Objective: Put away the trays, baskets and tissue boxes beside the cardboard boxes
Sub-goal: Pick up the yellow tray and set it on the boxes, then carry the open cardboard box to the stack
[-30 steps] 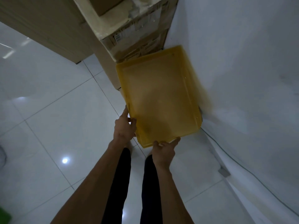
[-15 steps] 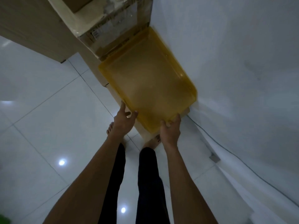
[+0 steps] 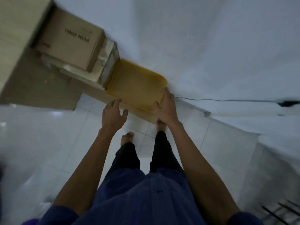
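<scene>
Tray (image 3: pixel 136 85), yellow, translucent, flat beside wall (image 3: pixel 211 46)

- A plain white wall (image 3: pixel 211 38) fills the upper right of the frame.
- A glossy white tiled floor (image 3: pixel 40 140) with thin grey joints spans the left and centre.
- Soft light reflections (image 3: pixel 56 113) show on the tiles at mid left.
- A pale wooden cabinet (image 3: pixel 14 30) stands at the upper left.
- A thin dark cable (image 3: pixel 227 100) runs along the wall's foot at the right.
</scene>
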